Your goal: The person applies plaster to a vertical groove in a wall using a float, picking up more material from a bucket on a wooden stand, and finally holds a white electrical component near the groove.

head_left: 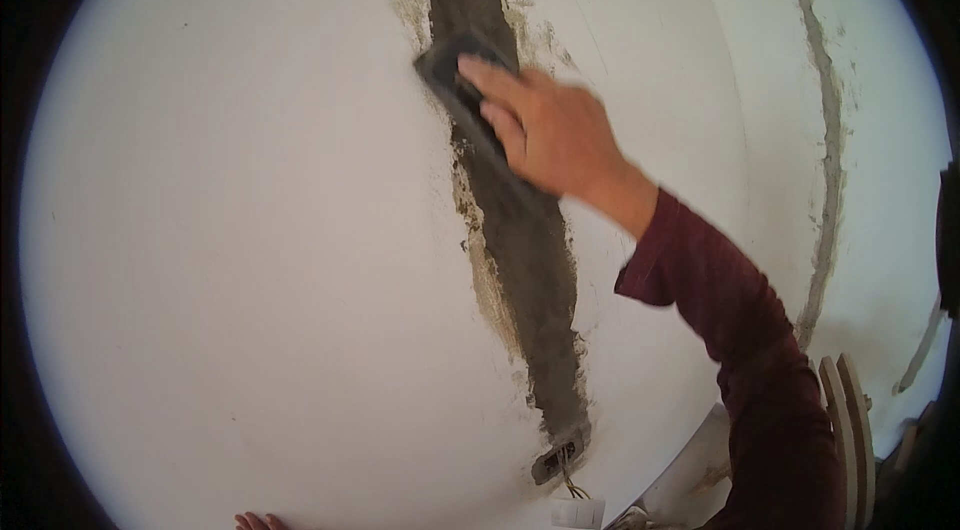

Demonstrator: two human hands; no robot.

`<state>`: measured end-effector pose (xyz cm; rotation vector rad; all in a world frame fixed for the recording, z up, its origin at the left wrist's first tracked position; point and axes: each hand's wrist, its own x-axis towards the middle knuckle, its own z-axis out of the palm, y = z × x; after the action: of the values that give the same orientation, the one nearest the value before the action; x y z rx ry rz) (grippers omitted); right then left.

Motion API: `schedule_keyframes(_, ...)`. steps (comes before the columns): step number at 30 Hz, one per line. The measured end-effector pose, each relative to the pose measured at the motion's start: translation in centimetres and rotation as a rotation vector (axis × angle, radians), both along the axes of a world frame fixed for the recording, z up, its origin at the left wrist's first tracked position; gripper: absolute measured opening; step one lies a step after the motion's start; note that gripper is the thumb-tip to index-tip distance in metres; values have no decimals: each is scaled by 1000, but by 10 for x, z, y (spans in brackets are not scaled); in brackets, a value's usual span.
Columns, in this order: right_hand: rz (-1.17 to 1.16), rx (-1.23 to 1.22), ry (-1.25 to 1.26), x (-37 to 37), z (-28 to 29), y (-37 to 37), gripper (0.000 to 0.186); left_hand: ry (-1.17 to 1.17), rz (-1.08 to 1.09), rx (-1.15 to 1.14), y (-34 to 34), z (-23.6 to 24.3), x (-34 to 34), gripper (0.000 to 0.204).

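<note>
My right hand grips a dark rectangular plastering float, its fingers wrapped over the back. The float is tilted and lies across the upper part of a dark, damp-looking strip of mortar on the white wall. This strip runs from the top edge down to an electrical box, with lighter smears along its ragged sides. Only the fingertips of my left hand show at the bottom edge; they rest flat against the wall, apart from any tool.
Wires come out of the box, with a white piece hanging below it. A greyer filled strip runs down the wall at the right. Curved wooden-looking boards stand at lower right beside my sleeve.
</note>
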<state>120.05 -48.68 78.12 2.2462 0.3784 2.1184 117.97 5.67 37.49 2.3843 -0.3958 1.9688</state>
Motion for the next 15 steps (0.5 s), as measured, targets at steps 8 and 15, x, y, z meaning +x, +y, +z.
schedule_keyframes(8, -113, 6, -137, -14, 164, -14, 46, -73, -95, -38, -22, -8, 30, 74)
schedule_keyframes(15, 133, 3, 130, -19, -127, 23, 41, -64, -6, -25, -12, 0, 0, 71)
